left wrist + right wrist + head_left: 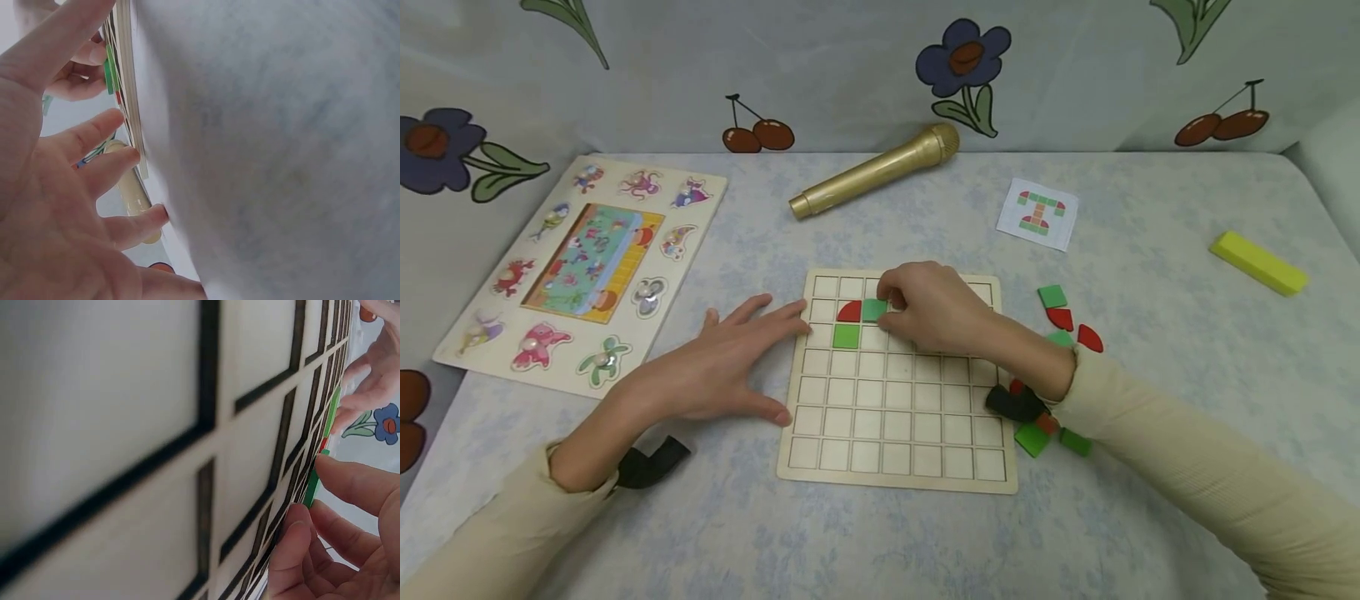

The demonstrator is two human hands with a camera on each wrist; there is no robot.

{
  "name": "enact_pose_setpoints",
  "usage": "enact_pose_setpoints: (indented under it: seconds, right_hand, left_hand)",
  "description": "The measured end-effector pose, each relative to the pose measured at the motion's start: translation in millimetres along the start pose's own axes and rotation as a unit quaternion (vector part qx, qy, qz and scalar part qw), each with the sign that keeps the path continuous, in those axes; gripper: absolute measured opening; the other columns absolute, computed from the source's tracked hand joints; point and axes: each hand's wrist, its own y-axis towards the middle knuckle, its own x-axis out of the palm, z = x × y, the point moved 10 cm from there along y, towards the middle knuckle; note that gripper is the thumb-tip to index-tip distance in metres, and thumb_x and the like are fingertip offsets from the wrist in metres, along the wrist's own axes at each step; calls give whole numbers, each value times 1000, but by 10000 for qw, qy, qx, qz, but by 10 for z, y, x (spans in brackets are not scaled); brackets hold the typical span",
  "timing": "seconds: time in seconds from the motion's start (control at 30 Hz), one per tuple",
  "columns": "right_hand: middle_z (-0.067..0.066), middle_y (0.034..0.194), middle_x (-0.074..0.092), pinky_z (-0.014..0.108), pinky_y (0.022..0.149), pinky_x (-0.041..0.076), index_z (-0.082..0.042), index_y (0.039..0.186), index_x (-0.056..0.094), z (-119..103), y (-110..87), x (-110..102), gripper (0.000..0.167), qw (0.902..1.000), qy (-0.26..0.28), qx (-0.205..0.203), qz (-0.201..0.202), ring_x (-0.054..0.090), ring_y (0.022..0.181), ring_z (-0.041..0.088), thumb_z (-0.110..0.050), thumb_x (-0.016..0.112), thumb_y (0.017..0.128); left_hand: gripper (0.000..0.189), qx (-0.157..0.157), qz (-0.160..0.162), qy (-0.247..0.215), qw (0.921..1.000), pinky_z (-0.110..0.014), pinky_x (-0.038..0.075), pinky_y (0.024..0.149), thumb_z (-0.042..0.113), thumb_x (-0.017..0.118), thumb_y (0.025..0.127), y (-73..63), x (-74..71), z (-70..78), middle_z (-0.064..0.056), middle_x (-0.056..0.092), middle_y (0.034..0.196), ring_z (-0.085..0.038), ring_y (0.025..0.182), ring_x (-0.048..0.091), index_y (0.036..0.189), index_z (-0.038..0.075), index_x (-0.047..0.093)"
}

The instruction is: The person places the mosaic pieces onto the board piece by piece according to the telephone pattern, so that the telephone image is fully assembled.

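Right hand [936,310] pinches green tile [874,311], just right of red quarter [849,312] on board [895,482], mid-tabletop [700,533]. Left hand [726,358] spread, gripping nothing, fingertips at board's left edge. Green square [846,337] just below red quarter. Step looks like copying top bar of card [1037,214], near far edge. Next move likely calls for seating tile flat, releasing, then choosing from loose tiles [1052,296], toward tabletop's right edge.
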Motion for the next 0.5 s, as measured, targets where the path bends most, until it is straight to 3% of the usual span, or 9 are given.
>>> enact_pose_setpoints:
  seconds: [0.5]
  right_hand:
    - [4,77,57,33,66,42,-2,107,69,2,-1,12,23,9999,102,-18,-72,50,68,19,-15,73,88]
  left_hand:
    - [93,-56,95,-20,9999,-84,5,94,50,89,65,8,-19,7,1,20,163,-36,148,8,143,22,47]
